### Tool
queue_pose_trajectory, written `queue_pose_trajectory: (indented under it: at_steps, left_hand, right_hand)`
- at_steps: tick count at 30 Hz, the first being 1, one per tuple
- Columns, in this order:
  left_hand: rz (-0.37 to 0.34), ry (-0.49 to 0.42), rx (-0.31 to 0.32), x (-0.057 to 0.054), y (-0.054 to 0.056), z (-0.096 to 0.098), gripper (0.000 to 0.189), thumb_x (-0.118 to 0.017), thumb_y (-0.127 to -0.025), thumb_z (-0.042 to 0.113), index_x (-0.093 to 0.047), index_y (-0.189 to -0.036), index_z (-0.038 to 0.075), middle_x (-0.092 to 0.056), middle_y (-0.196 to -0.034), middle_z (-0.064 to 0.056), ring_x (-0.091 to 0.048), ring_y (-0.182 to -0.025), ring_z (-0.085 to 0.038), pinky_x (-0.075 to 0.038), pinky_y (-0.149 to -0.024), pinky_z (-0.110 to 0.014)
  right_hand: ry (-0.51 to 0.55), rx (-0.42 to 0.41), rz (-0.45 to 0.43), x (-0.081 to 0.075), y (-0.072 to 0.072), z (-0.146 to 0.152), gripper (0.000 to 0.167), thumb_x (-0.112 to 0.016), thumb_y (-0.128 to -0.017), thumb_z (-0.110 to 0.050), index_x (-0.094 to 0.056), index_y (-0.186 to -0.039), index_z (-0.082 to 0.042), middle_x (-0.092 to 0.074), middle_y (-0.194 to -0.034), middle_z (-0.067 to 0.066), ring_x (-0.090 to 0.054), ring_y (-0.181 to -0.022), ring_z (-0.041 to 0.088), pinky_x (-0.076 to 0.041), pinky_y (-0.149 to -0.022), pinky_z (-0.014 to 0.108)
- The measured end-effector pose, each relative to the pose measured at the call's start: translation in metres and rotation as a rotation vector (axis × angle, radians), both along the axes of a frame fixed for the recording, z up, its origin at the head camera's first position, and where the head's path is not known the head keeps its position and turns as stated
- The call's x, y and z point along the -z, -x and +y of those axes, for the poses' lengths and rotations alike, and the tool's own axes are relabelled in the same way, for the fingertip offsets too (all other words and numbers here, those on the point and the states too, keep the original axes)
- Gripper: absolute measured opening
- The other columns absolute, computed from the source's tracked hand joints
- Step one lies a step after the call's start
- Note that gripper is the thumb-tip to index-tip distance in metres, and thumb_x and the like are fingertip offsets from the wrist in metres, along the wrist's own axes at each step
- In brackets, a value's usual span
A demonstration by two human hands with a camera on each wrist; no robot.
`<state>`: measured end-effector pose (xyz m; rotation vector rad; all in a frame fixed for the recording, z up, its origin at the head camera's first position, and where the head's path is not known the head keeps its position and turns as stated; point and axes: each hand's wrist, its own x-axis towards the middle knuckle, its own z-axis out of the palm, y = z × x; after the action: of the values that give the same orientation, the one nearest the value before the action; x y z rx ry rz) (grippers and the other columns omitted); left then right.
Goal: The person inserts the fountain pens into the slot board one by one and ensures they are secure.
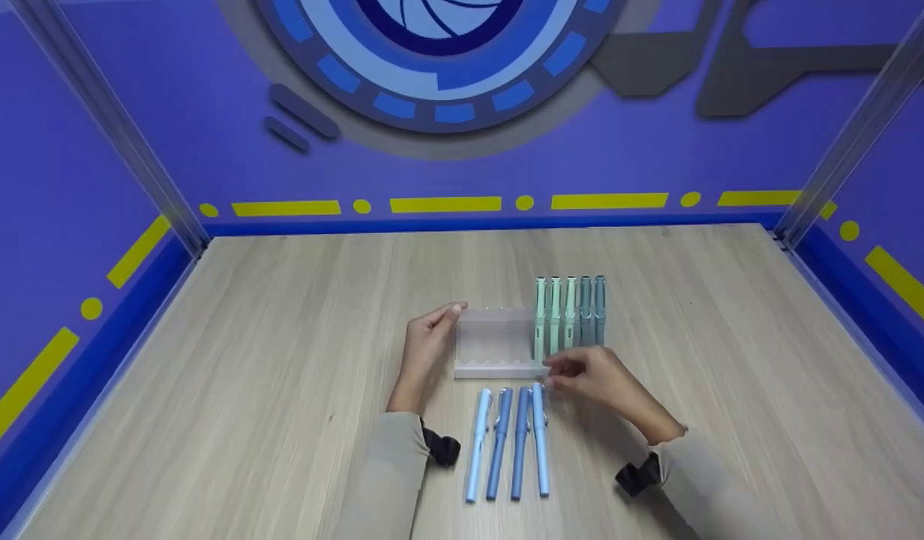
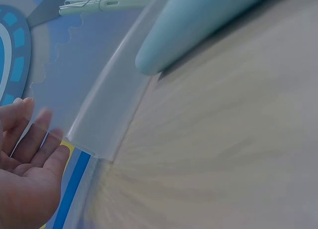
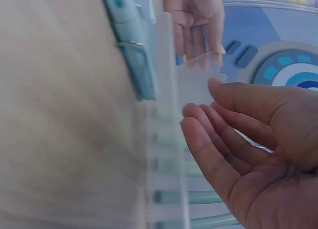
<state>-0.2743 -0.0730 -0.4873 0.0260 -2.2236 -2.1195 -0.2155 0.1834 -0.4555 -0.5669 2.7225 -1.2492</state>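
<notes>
A clear plastic pen rack (image 1: 492, 370) with scalloped slots stands mid-table. Three mint green pens (image 1: 555, 315) and two dark teal pens (image 1: 600, 307) fill its right part. My left hand (image 1: 426, 346) holds the rack's left side, thumb at the top corner; through the plastic its fingers (image 2: 39, 139) show behind. Close to the front ledge, below the green pens, is my right hand (image 1: 601, 379), its fingers bent and nothing between thumb and fingertips in the right wrist view. In front of the rack lie two light blue pens (image 1: 478, 446) and two darker blue pens (image 1: 499, 446), clips up the table.
The wood-grain table (image 1: 282, 375) is bordered by blue-purple panels with yellow dashes (image 1: 445, 204). Clear corner posts (image 1: 117, 120) rise at the back left and back right. A black wrist camera (image 1: 441, 448) sits on my left sleeve, another (image 1: 638, 475) on the right.
</notes>
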Motion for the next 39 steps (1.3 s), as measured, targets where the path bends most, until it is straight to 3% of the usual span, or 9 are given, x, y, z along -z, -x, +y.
queue_pose_trajectory:
  at_steps: [1, 7, 8, 17, 27, 39]
  left_hand:
    - [-0.004, -0.003, 0.002, -0.005, -0.003, 0.0, 0.032, -0.059, -0.096, 0.028, -0.068, -0.118, 0.006, -0.065, -0.127, -0.009, -0.054, -0.128, -0.023, -0.042, -0.109, -0.036]
    - [-0.01, 0.009, -0.006, -0.003, -0.002, 0.001, 0.032, -0.059, -0.096, 0.027, -0.068, -0.118, 0.005, -0.065, -0.126, -0.009, -0.055, -0.126, -0.023, -0.043, -0.109, -0.035]
    - [-0.008, 0.008, -0.009, 0.002, 0.0, 0.001, 0.032, -0.06, -0.096, 0.028, -0.068, -0.117, 0.006, -0.066, -0.125, -0.008, -0.056, -0.126, -0.022, -0.044, -0.108, -0.035]
    - [-0.011, -0.017, -0.008, 0.002, -0.001, 0.001, 0.033, -0.06, -0.096, 0.028, -0.068, -0.118, 0.005, -0.065, -0.126, -0.009, -0.055, -0.127, -0.022, -0.043, -0.109, -0.035]
    - [-0.005, 0.038, -0.007, 0.001, -0.002, -0.001, 0.035, -0.059, -0.096, 0.032, -0.068, -0.118, 0.007, -0.065, -0.126, -0.008, -0.055, -0.127, -0.023, -0.042, -0.11, -0.036]
    - [0.013, 0.02, 0.006, 0.001, -0.001, -0.002, 0.033, -0.059, -0.096, 0.031, -0.069, -0.117, 0.008, -0.066, -0.125, -0.007, -0.055, -0.127, -0.022, -0.041, -0.11, -0.036]
  right_hand:
    - [0.0, -0.015, -0.019, 0.002, -0.001, 0.001, 0.022, -0.072, -0.083, -0.003, -0.07, -0.103, 0.005, -0.071, -0.088, 0.012, -0.063, -0.078, 0.016, -0.052, -0.066, 0.02]
    - [-0.015, -0.041, -0.123, 0.011, -0.006, 0.004, 0.025, -0.07, -0.082, -0.003, -0.069, -0.105, 0.005, -0.07, -0.086, 0.009, -0.059, -0.076, 0.013, -0.05, -0.062, 0.019]
    - [-0.015, -0.045, -0.134, 0.012, -0.007, 0.004, 0.026, -0.07, -0.082, -0.003, -0.069, -0.106, 0.006, -0.07, -0.086, 0.008, -0.059, -0.076, 0.012, -0.05, -0.062, 0.019]
    - [0.001, -0.077, -0.163, 0.019, -0.007, 0.002, 0.029, -0.068, -0.081, -0.004, -0.068, -0.108, 0.008, -0.068, -0.081, 0.008, -0.057, -0.071, 0.012, -0.048, -0.057, 0.018]
    - [0.017, -0.064, -0.171, 0.02, -0.008, -0.001, 0.035, -0.074, -0.081, -0.013, -0.068, -0.11, 0.005, -0.066, -0.079, 0.005, -0.053, -0.068, 0.011, -0.044, -0.055, 0.017]
    - [0.019, -0.026, -0.181, 0.021, -0.008, -0.004, 0.033, -0.075, -0.08, -0.014, -0.068, -0.108, 0.004, -0.064, -0.078, 0.002, -0.054, -0.068, 0.009, -0.046, -0.057, 0.018]
